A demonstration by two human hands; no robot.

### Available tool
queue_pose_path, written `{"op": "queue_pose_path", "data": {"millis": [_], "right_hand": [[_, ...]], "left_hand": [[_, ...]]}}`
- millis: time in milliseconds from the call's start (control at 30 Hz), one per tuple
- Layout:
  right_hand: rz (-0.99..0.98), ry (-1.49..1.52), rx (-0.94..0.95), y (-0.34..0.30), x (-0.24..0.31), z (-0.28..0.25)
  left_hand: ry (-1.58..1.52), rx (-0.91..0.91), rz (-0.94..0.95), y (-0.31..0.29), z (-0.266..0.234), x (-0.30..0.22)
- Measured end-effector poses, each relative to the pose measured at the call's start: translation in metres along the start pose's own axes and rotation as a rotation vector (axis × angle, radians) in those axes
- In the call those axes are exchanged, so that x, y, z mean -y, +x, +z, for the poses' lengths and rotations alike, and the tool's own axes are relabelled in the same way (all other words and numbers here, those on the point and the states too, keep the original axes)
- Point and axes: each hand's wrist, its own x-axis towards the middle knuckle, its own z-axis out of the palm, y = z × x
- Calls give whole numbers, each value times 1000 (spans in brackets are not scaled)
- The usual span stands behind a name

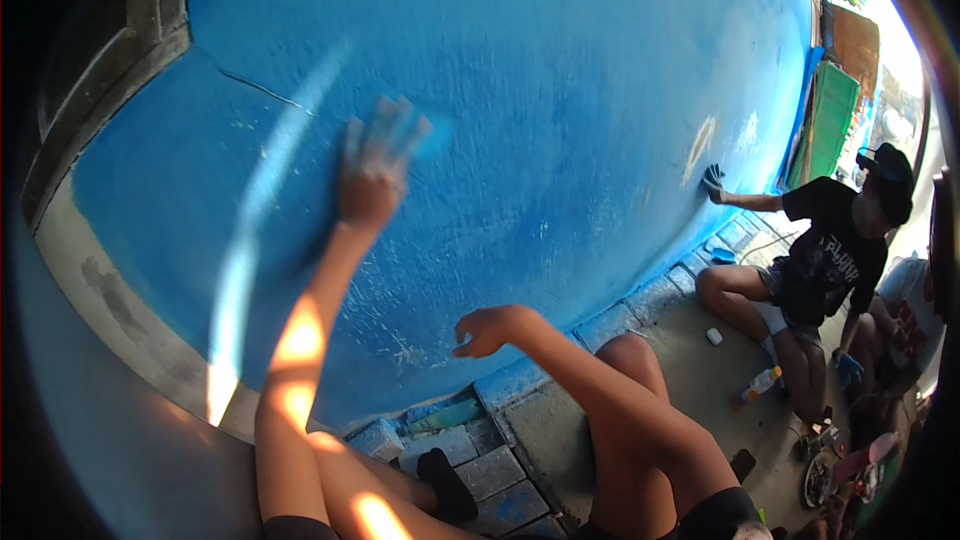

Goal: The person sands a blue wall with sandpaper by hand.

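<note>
My left hand point(372, 175), blurred by motion, is stretched up against the blue wall point(600, 120) with its fingers spread. Under the fingers it presses a light-blue flat piece point(436, 134), whose kind I cannot make out. Lower and to the right, my right hand point(487, 330) hangs loosely curled in front of the wall, a gap showing between thumb and fingers and nothing visible in it. Pale scuffs point(405, 352) mark the wall's paint just below the right hand. A thin crack point(255, 87) runs across the wall left of my left hand.
A person point(830, 250) in a dark shirt sits at right, one gloved hand point(714, 184) on the wall. A small bottle point(762, 383) and a white object point(714, 336) lie on the floor. Paving blocks point(492, 472) line the wall's foot. A door frame point(110, 90) stands at left.
</note>
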Motion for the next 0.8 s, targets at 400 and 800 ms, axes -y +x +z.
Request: {"op": "queue_pose_path", "data": {"millis": [400, 800], "right_hand": [[224, -82, -392, -86, -92, -16], [62, 266, -428, -115, -65, -37]], "left_hand": [[-891, 827, 401, -116, 35, -142], [-1194, 719, -52, -27, -8, -119]]}}
